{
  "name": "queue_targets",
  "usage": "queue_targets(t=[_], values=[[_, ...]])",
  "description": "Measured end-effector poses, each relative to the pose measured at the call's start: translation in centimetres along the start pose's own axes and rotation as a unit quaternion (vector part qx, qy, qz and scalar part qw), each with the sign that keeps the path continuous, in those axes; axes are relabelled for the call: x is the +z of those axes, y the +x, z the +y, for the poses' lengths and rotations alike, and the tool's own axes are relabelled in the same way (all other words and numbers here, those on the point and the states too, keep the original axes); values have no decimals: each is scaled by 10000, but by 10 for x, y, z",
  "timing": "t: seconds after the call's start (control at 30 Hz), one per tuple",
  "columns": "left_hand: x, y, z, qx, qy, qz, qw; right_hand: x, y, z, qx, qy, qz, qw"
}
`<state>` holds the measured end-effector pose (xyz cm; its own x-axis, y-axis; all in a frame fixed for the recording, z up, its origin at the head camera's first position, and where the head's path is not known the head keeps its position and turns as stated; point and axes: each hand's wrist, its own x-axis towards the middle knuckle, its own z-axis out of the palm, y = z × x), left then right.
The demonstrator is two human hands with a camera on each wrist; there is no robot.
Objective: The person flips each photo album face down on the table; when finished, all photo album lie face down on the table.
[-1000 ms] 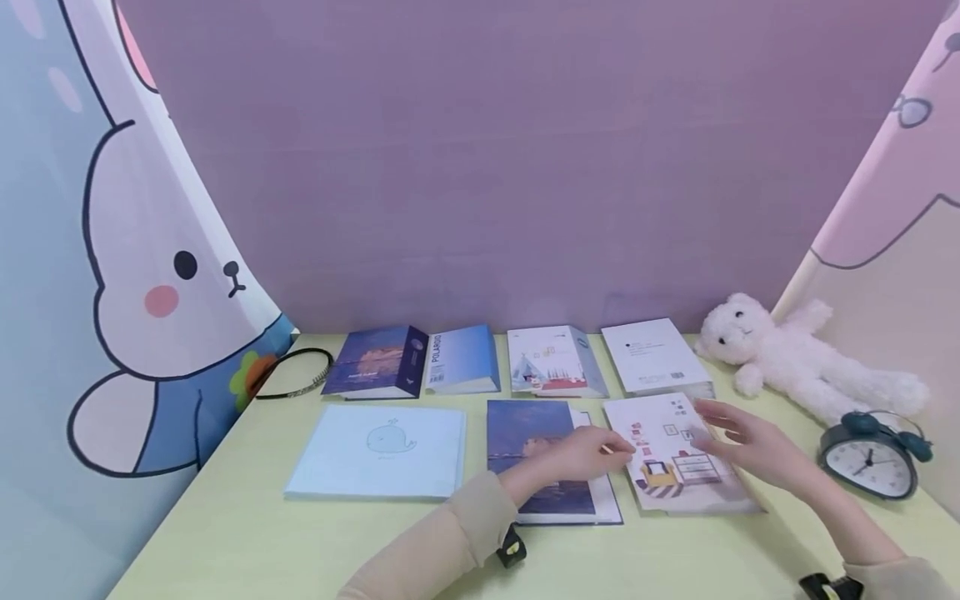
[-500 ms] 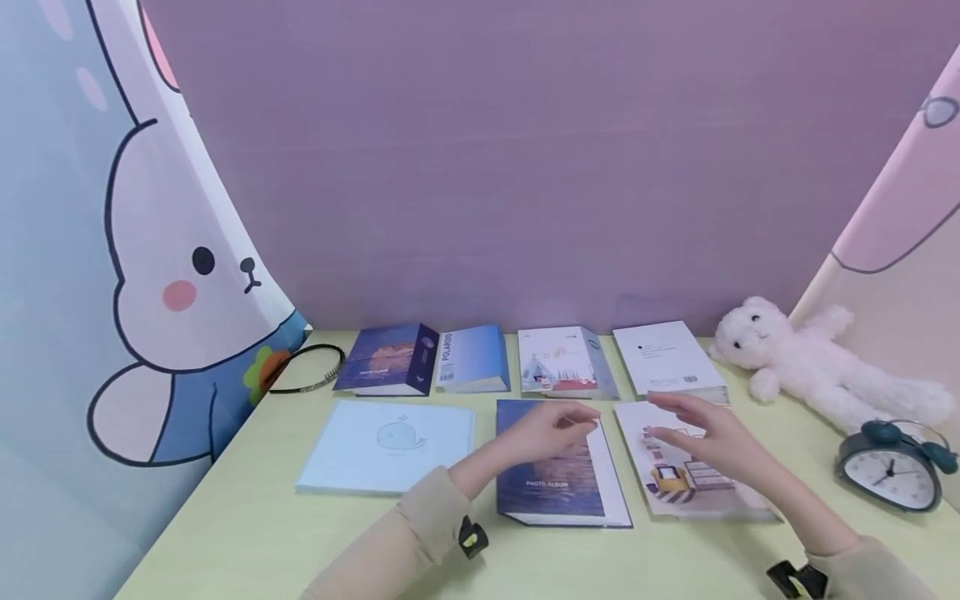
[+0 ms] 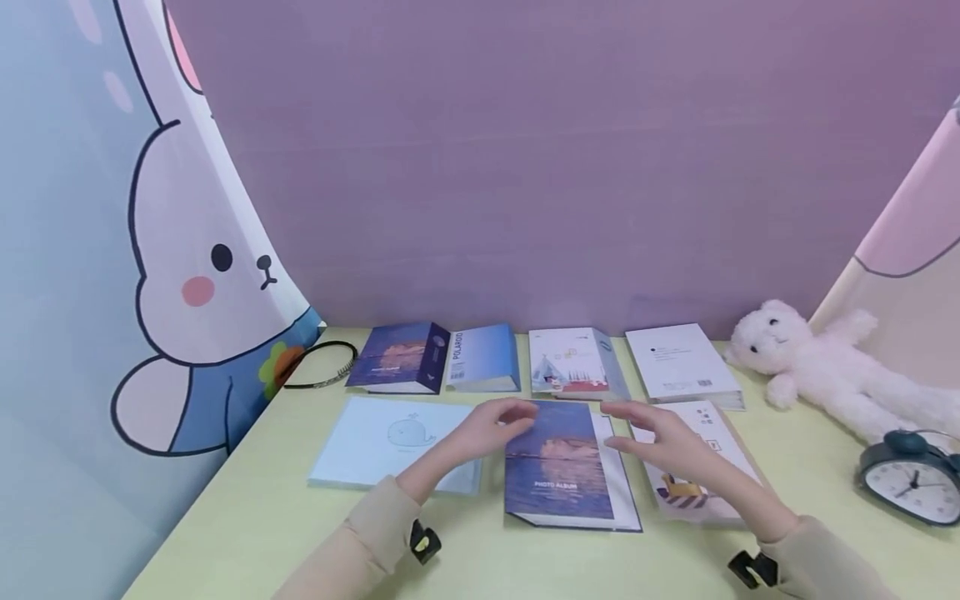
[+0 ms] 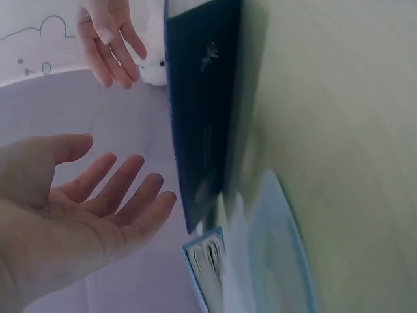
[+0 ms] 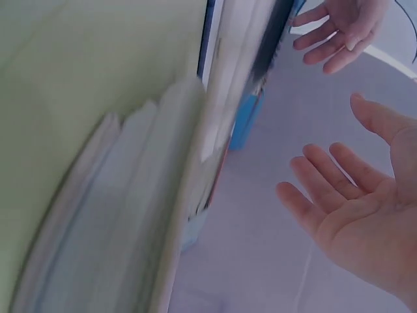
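My left hand (image 3: 483, 433) hovers with relaxed fingers between a pale blue album with a whale drawing (image 3: 375, 442) and a dark blue photo album (image 3: 558, 475). The photo album lies flat on the table, its cover marked PHOTO ALBUM. Near its right side is my right hand (image 3: 667, 442), partly hiding a white album with furniture drawings (image 3: 720, 442). Both palms face inward, as the left wrist view shows with the left hand (image 4: 91, 222) and the right wrist view with the right hand (image 5: 358, 208). Neither hand holds anything.
Along the back stand a dark blue album (image 3: 393, 354), a light blue Polaroid album (image 3: 487, 358), a white tent-picture album (image 3: 566, 358) and a white album (image 3: 682, 362). A black headband (image 3: 322, 364) lies left; a plush bear (image 3: 817, 358) and an alarm clock (image 3: 911, 479) are right.
Both hands have moved left, from over the white furniture-picture album to the two sides of the dark blue photo album. The head view has turned slightly left. The albums stay in place.
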<state>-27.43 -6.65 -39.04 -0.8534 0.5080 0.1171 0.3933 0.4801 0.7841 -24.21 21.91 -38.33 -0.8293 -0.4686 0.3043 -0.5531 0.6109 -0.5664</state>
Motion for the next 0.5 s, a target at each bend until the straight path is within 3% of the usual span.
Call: queue_targets(t=[0.27,0.5], values=[[-5,-9,-19,-152,3,2,9999,16,8,-1,-170,227,-457,9986],[-6,-17,-27,-563,-257,-123,9980,30,12,-1,-210,308,-908,9952]])
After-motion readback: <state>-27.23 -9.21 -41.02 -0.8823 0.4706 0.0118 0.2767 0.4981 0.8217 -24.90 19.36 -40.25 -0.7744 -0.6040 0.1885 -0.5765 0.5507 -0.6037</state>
